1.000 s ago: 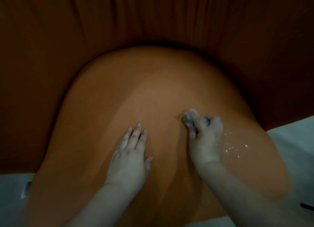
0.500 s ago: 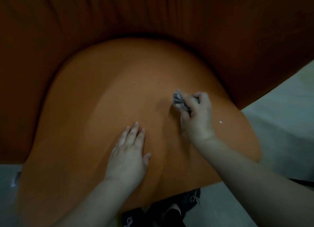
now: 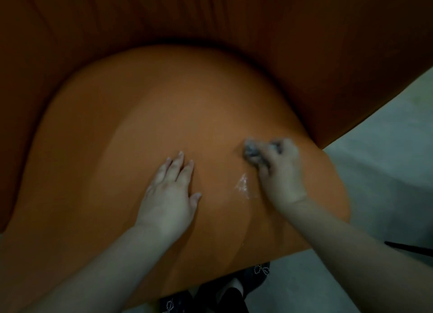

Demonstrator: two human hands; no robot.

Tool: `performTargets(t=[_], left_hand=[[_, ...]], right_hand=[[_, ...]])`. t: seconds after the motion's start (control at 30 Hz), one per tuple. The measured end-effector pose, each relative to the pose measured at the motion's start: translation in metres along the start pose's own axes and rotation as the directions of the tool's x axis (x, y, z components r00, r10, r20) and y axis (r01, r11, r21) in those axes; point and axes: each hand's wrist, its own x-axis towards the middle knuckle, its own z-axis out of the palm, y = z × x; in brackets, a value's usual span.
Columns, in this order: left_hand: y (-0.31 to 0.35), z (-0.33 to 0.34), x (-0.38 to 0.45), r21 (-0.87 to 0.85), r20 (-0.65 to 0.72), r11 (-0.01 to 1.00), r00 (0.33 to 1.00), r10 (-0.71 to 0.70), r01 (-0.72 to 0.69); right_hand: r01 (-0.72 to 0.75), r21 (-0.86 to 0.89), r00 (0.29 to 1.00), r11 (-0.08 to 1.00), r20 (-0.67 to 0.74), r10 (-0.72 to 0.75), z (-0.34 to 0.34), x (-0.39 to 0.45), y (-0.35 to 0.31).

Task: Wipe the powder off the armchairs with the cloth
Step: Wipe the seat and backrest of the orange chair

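Note:
An orange armchair fills the view, its rounded seat cushion (image 3: 145,130) in front of a darker pleated backrest (image 3: 210,15). My right hand (image 3: 281,172) grips a small grey crumpled cloth (image 3: 251,151) and presses it on the right part of the seat; the hand is motion-blurred. A whitish patch of powder (image 3: 242,186) lies on the seat just left of that hand. My left hand (image 3: 171,191) rests flat on the seat, fingers straight, a little left of the powder.
Pale grey floor (image 3: 386,167) shows to the right of the chair and below its front edge. My dark slippers with a white pattern (image 3: 255,273) are at the bottom, close to the seat's front. A thin black line (image 3: 407,247) crosses the floor at the right.
My right hand with the cloth has shifted over the right side of the seat while wiping. A smeared white patch now shows beside it. My left hand has stayed flat in place.

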Motion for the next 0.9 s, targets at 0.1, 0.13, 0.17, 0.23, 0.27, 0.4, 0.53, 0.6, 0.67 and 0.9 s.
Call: performTargets(t=[0.1, 0.13, 0.17, 0.23, 0.27, 0.4, 0.53, 0.6, 0.67, 0.9], left_hand=[[0.003, 0.001, 0.001, 0.009, -0.009, 1.000, 1.000, -0.006, 0.006], [0.005, 0.003, 0.001, 0.012, -0.013, 1.000, 1.000, -0.009, 0.009], [0.006, 0.005, 0.002, 0.014, -0.019, 1.000, 1.000, -0.016, 0.016], [0.009, 0.007, 0.002, 0.012, -0.036, 1.000, 0.999, -0.020, 0.020], [0.009, 0.008, 0.002, 0.010, -0.044, 1.000, 0.999, -0.019, 0.020], [0.009, 0.009, 0.002, 0.023, -0.028, 0.999, 0.999, -0.023, 0.024], [0.009, 0.010, 0.002, 0.029, -0.022, 0.999, 1.000, -0.022, 0.023], [0.010, 0.010, 0.000, 0.018, -0.030, 0.999, 0.999, -0.026, 0.026], [0.010, 0.010, 0.000, 0.006, -0.044, 1.000, 0.999, -0.025, 0.025], [0.007, 0.013, -0.016, 0.003, -0.039, 1.000, 0.999, 0.020, -0.020]], right_hand=[[-0.298, 0.067, 0.949, 0.952, -0.086, 0.303, 0.000, 0.030, 0.011], [-0.318, 0.077, 0.943, 0.945, -0.074, 0.324, 0.003, 0.029, 0.003], [-0.275, 0.070, 0.959, 0.959, -0.045, 0.279, 0.007, 0.022, -0.008], [-0.071, 0.078, 0.997, 0.994, 0.025, 0.069, 0.014, -0.005, -0.026], [0.025, 0.087, 0.996, 0.996, 0.079, -0.032, 0.013, -0.019, -0.029], [0.078, 0.078, 0.996, 0.994, 0.043, -0.082, -0.001, -0.018, 0.001], [-0.167, 0.117, 0.978, 0.979, -0.104, 0.179, 0.013, -0.006, -0.010], [-0.104, 0.126, 0.994, 0.987, -0.013, 0.106, 0.025, -0.025, -0.029], [0.056, 0.089, 0.995, 0.994, 0.080, -0.063, 0.026, -0.048, -0.038], [-0.116, 0.047, 0.980, 0.992, -0.156, 0.122, 0.008, -0.051, -0.008]])
